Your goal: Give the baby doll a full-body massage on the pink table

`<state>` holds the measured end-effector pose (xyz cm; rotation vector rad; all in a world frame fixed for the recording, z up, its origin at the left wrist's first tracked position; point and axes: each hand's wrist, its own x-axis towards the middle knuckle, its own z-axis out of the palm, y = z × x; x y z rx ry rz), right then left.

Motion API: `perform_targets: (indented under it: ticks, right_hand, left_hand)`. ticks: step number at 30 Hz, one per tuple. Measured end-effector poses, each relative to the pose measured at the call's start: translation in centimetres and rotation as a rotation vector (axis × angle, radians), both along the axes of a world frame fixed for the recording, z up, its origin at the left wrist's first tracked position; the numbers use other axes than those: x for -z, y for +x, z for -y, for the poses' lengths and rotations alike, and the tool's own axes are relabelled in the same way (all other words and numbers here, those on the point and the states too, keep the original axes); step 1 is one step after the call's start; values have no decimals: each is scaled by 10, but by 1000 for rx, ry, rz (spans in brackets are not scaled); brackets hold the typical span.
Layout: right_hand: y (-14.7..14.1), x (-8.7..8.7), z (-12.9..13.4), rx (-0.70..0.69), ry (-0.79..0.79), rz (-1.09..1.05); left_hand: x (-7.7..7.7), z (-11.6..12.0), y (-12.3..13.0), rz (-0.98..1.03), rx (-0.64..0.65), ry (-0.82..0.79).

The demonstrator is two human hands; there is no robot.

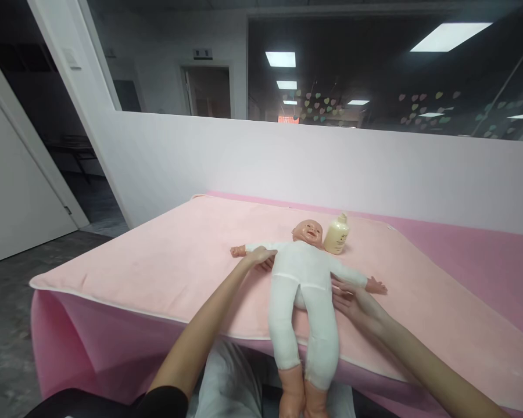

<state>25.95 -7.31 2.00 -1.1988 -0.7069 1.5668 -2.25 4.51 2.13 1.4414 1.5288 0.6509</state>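
We have a doll (303,264) in white clothes lying on its back, arms spread, on a pale pink blanket (157,249). Our left hand (262,257) is against one side of the doll, at its arm; our right hand (353,299) is at the other side, its fingertips partly hidden by the doll. Just beside the doll's head (308,232) we see a pale yellow bottle (337,237) standing upright. The doll's feet (292,388) reach past the blanket's near edge. Beyond the doll stands a white wall (253,157) with a dark window (375,69) above it.
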Motion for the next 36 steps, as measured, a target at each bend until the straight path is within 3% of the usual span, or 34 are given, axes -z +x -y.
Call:
perform_targets:
  ticks: [2, 4, 6, 9, 11, 13, 15, 19, 25, 29, 36]
  right_hand:
    - [6, -9, 3, 56, 6, 51]
    - [0, -22, -10, 88, 176, 147]
    - [-16, -34, -42, 126, 385, 294]
    - [-48, -39, -110, 352, 668, 603]
    - [-66, -34, -153, 487, 625, 716]
    - [-78, -25, -185, 484, 443, 721]
    - [-83, -16, -203, 452, 396, 708]
    - [-82, -2, -213, 411, 480, 632]
    - [-71, 13, -218, 350, 564, 467]
    - [-69, 15, -223, 310, 660, 409]
    - [-74, 15, -221, 274, 703, 398]
  left_hand:
    - [-11, 1, -8, -199, -32, 88]
    - [-21, -4, -4, -343, -158, 348]
    - [-28, -13, 14, -262, -250, 594]
    - [-26, -31, 55, 90, -236, 709]
    - [-18, -41, 79, 271, -219, 688]
    - [-7, -48, 92, 368, -185, 654]
    - [3, -52, 94, 399, -163, 642]
    - [13, -56, 86, 359, -208, 660]
    - [8, -78, 99, 383, -202, 677]
    - [6, -93, 106, 442, -150, 709]
    - [5, -104, 97, 341, -266, 650]
